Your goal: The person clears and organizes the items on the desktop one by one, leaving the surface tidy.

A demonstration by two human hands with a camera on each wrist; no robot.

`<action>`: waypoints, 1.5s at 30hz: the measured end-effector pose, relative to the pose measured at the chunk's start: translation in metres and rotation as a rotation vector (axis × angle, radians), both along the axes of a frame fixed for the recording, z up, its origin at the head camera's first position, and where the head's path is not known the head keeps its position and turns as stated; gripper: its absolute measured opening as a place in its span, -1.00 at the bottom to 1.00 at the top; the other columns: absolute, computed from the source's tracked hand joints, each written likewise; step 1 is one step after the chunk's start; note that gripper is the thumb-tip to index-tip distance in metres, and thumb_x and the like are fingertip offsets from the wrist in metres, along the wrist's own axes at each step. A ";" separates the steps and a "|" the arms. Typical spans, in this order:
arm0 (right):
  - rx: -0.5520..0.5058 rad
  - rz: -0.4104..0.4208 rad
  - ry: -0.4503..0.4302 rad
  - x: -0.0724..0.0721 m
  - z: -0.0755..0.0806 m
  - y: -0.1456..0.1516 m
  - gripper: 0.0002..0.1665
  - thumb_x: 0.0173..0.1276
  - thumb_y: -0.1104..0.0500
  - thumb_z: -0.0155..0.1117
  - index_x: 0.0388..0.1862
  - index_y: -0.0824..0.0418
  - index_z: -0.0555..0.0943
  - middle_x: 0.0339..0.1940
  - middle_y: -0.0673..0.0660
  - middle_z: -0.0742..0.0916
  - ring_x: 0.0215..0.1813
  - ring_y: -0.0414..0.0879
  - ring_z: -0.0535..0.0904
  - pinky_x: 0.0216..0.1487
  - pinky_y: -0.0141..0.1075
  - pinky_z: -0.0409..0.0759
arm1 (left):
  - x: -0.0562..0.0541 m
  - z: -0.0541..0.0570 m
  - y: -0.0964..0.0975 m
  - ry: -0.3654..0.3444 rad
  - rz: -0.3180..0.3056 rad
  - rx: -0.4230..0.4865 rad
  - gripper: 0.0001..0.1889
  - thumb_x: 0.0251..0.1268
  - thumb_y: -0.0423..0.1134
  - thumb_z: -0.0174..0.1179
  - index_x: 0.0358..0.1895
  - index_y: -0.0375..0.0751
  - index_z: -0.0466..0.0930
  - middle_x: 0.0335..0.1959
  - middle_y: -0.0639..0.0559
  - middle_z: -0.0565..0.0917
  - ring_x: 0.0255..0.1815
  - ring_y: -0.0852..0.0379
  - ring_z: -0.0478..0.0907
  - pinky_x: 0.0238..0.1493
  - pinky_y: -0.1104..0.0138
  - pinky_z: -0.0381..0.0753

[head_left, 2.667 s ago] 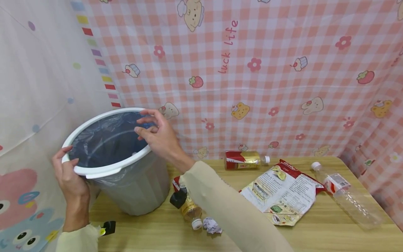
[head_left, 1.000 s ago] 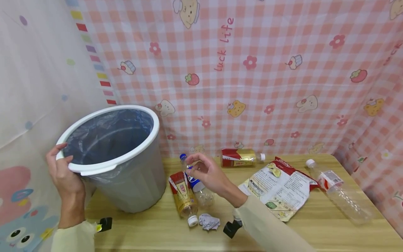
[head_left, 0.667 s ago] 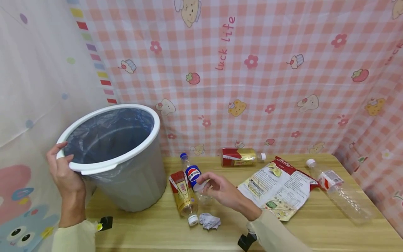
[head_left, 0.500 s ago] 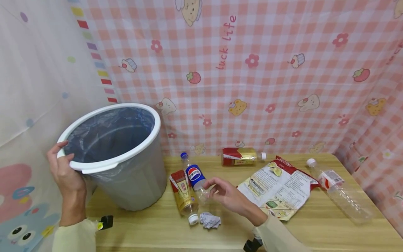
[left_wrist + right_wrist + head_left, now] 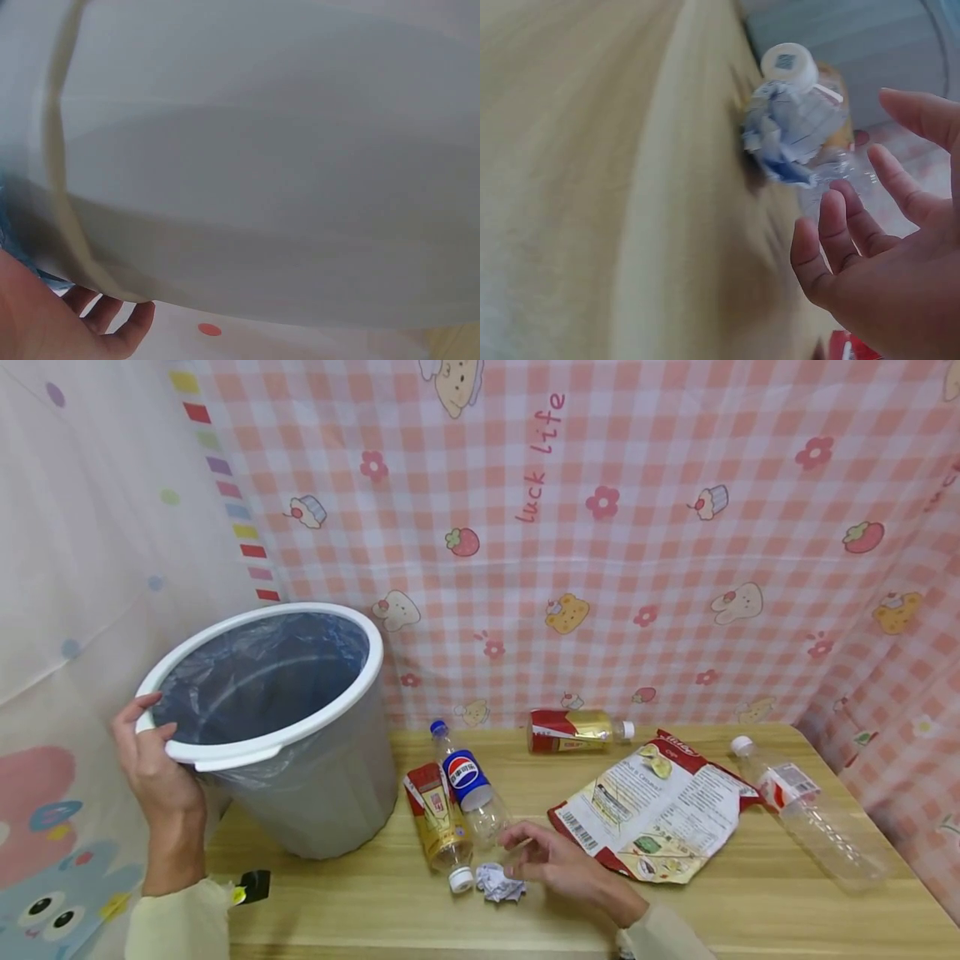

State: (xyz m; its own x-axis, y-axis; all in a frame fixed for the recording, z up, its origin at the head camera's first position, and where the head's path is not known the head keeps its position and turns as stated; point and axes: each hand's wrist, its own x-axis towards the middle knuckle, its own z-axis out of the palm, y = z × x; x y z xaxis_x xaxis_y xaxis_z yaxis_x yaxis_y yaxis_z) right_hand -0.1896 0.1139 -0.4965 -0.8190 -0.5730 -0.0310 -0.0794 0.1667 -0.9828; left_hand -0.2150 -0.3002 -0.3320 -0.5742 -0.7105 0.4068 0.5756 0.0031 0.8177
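My left hand (image 5: 161,768) grips the white rim of a grey trash can (image 5: 322,802), with its fingers over the left edge. In the left wrist view the fingers (image 5: 135,326) curl up against the can's wall (image 5: 262,187). A clear plastic bag lines the can. On the table, my right hand (image 5: 558,864) hovers with fingers loosely bent and nothing between them. Just left of its fingertips lies a crumpled paper ball (image 5: 500,883). A Pepsi bottle (image 5: 467,777) with a blue cap lies behind the ball. Beside it is a red and gold bottle (image 5: 437,822) with a white cap.
A second red and gold bottle (image 5: 573,732) lies along the back of the wooden table (image 5: 360,902). Right of my hand are a flat chips bag (image 5: 660,814) and a clear bottle (image 5: 806,814). A checked cloth (image 5: 600,568) hangs behind.
My right hand has left the can's rim, passed over the Pepsi bottle, and come down toward the paper ball. The left hand stays on the rim.
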 end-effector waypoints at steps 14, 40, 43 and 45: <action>0.170 0.067 0.068 0.003 -0.016 -0.006 -0.40 0.26 0.09 0.43 0.24 0.17 0.46 0.01 0.12 0.56 -0.11 -0.11 0.41 -0.10 -0.35 0.34 | -0.001 0.000 0.000 -0.009 0.013 -0.017 -0.62 0.29 -0.38 -0.19 0.06 -0.12 0.55 0.05 -0.02 0.49 -0.04 0.13 0.45 -0.10 0.45 0.39; 0.205 0.061 0.090 0.003 -0.021 -0.004 -0.36 0.27 0.09 0.41 0.31 0.12 0.47 0.00 0.05 0.57 -0.13 -0.15 0.43 -0.13 -0.37 0.37 | -0.001 0.001 -0.002 -0.013 0.028 -0.031 -0.63 0.30 -0.39 -0.19 0.04 -0.12 0.55 0.01 -0.02 0.52 -0.08 0.14 0.46 -0.13 0.46 0.38; 0.202 0.061 0.093 0.004 -0.021 -0.004 -0.38 0.26 0.10 0.41 0.29 0.13 0.48 -0.02 0.05 0.58 -0.14 -0.17 0.43 -0.13 -0.37 0.37 | -0.001 0.000 -0.002 -0.013 0.027 -0.031 -0.63 0.31 -0.39 -0.19 0.05 -0.12 0.56 0.02 -0.03 0.52 -0.08 0.14 0.46 -0.13 0.45 0.38; 0.197 0.061 0.091 0.004 -0.021 -0.003 -0.40 0.26 0.11 0.40 0.28 0.13 0.49 -0.01 0.05 0.59 -0.15 -0.16 0.43 -0.13 -0.37 0.38 | -0.002 0.000 -0.002 -0.022 0.031 -0.042 -0.62 0.31 -0.39 -0.19 0.05 -0.12 0.56 0.02 -0.02 0.51 -0.08 0.14 0.45 -0.13 0.45 0.37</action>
State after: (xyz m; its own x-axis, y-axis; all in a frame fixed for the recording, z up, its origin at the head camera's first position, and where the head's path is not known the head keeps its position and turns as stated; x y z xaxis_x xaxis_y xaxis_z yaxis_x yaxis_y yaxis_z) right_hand -0.1858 0.1105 -0.5171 -0.7874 -0.6119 -0.0750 -0.1817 0.3466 -0.9202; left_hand -0.2166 -0.3024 -0.3321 -0.5614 -0.7109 0.4236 0.5563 0.0548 0.8292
